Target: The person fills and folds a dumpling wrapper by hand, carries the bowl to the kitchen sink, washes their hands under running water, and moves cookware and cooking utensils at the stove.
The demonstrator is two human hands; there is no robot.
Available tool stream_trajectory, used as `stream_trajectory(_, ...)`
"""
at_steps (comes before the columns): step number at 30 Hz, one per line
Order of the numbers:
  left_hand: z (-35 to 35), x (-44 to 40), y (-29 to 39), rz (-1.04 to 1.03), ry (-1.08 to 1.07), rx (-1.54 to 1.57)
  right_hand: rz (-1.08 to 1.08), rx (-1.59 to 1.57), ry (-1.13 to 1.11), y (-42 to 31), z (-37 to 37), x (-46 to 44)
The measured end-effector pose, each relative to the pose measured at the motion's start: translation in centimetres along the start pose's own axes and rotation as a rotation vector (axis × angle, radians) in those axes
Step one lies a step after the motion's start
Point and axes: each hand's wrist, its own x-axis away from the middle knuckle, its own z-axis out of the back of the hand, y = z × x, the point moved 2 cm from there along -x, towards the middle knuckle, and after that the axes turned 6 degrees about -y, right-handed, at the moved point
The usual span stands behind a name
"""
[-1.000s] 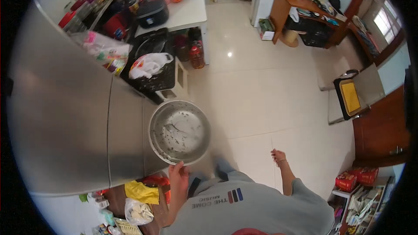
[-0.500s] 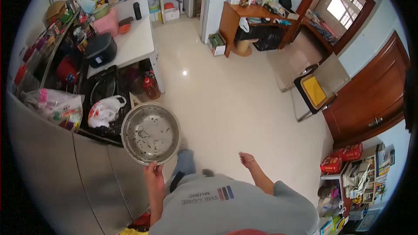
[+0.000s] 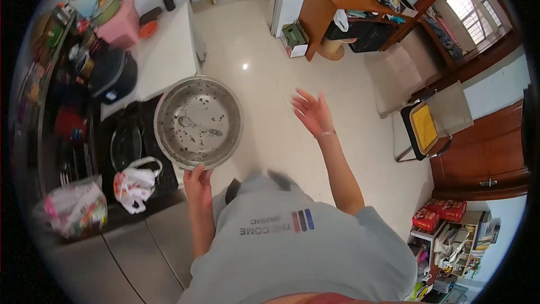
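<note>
My left hand (image 3: 198,181) grips the near rim of a wide metal basin (image 3: 236,129). Dark green bits are scattered over the basin's inside, and a metal spoon (image 3: 212,131) lies in it. My right hand (image 3: 313,114) is raised to the right of the basin, fingers spread, holding nothing. Left of the basin, a white plastic bag (image 3: 135,186) rests on the black stove top (image 3: 147,135).
A white counter (image 3: 163,56) carries a black bin-like container (image 3: 112,76) and a pink tub (image 3: 121,25). A chair with a yellow seat (image 3: 424,126) stands to the right. Farther off are a wooden desk (image 3: 315,17) and a box (image 3: 294,39).
The basin, held in my left hand, has moved forward, and the spoon in it shows more clearly. My right hand has risen forward and its fingers have spread. The view has shifted.
</note>
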Motion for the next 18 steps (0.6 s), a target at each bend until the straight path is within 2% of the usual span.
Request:
stream_trajectory(1,-2.1,-2.3,-0.3,0.025,-0.043,0.029,0.008,-0.093,0.01,-1.2,4.4,-1.0)
stream_trajectory(5,-8.4,-10.2,-2.9,0.164,-0.14,0.044,0.142,-0.303,0.535,-5.5,13.2,-0.1)
stream_trajectory(6,-10.3,-12.4,-3.7,0.147,-0.148,0.05,0.149,-0.259,0.587,-6.9,15.9,-0.1)
stream_trajectory(8,-13.5,-16.5,-5.8,0.241,-0.218,0.023,0.175,-0.29,0.711,-9.8,20.4,-0.7)
stream_trajectory(10,-17.4,-19.8,-7.6,0.22,-0.185,0.032,0.21,-0.285,0.808,-13.0,23.0,-3.0)
stream_trajectory(13,-22.7,-24.9,-10.3,0.244,-0.123,0.025,0.195,-0.356,0.8,-17.8,27.5,-10.2)
stream_trajectory(15,-26.5,-27.1,-11.1,0.197,-0.068,0.054,0.125,-0.275,0.743,-20.9,28.2,-17.2)
stream_trajectory(18,-30.4,-30.5,-9.7,0.157,0.025,0.075,0.03,-0.185,0.554,-22.4,27.1,-29.1)
